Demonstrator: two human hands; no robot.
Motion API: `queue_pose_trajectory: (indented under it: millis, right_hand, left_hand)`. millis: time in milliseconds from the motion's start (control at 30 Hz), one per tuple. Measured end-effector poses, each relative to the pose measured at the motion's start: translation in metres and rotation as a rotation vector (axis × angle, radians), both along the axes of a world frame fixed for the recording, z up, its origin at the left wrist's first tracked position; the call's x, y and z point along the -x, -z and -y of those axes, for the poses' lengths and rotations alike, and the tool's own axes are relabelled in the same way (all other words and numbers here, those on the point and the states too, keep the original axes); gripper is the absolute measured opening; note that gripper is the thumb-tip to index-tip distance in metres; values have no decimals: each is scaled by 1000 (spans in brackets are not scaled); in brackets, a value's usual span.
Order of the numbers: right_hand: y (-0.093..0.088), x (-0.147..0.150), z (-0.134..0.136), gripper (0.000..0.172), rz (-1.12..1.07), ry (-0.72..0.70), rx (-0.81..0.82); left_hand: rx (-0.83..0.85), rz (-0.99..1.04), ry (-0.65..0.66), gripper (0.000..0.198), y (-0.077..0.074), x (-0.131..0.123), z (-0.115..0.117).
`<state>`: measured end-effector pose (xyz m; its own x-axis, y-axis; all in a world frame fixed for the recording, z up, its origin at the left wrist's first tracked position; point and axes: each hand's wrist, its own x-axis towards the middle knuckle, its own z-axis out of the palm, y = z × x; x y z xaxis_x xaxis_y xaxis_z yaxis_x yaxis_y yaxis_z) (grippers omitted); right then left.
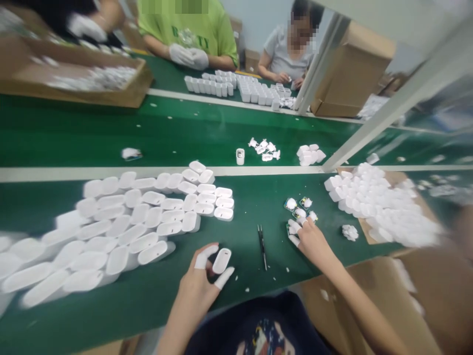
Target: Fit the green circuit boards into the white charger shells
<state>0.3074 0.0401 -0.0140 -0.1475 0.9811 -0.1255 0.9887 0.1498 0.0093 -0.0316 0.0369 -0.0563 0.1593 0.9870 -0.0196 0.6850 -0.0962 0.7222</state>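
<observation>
On the green bench (246, 236), tweezers (262, 248) lie between your left hand (197, 277), gripping a white housing (221, 261), and right hand (311, 241), touching circuit boards (291, 203), its hold unclear; co-workers (219, 37) opposite.

The left hand (197, 276) is holding a white casing (222, 261). Black tweezers (262, 247) are lying on the green counter (242, 234) at its three o'clock. The right hand (312, 241) is touching circuit boards (299, 213) at eleven o'clock; a white heap (377, 199) is lying at two.

The head view looks forward and down across the workbench (254, 197).
</observation>
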Motion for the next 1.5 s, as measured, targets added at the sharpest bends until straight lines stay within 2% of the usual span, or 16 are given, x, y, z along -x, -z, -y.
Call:
queue_pose_trajectory:
  millis: [67,133,300,433,500,567,667,733,767,833,900,967,1067,1233,1367,1500]
  right_hand:
    - [0,0,-3,27,-52,-23,-27]
    - [1,0,-6,32,-112,-44,-46]
    - [3,-4,-10,27,-308,-6,-138]
    - [-4,-1,-3,24,-568,37,-234]
    - [-12,14,8,22,-709,28,-259]
    - [-22,42,23,21,-978,32,-302]
    - [-35,96,46,20,-1602,111,-423]
    - [-39,126,54,21,-1766,189,-502]
    - [-38,135,55,21,-1774,234,-533]
    - [-36,143,52,19,-1706,312,-605]
    - [-32,138,44,20,-1616,348,-678]
    - [-31,128,35,21,-1574,324,-702]
    - [-35,117,29,21,-1628,200,-607]
    - [-56,102,37,20,-1637,-52,-475]
    - [-64,94,46,30,-1459,-289,-369]
    - [-63,97,49,41,-1338,-314,-407]
  left_hand:
    - [129,70,50,65,-1,5,-3]
    - [178,110,114,65,-3,8,-7]
    - [83,151,184,43,-16,1,-12]
    - [-49,259,186,43,-42,-9,-5]
    - [-86,342,190,43,-54,-16,1]
    - [-63,466,172,46,-59,-28,7]
    - [62,696,106,57,-51,-53,16]
    - [163,746,82,60,-45,-71,22]
    - [170,753,97,58,-44,-78,25]
    - [143,758,234,50,-48,-87,29]
    - [132,728,431,49,-58,-88,32]
    - [186,654,548,50,-69,-83,32]
    - [244,644,493,50,-75,-75,31]
    - [78,906,271,46,-67,-69,33]
    - [34,995,284,57,-64,-65,34]
    - [75,988,282,65,-61,-63,37]
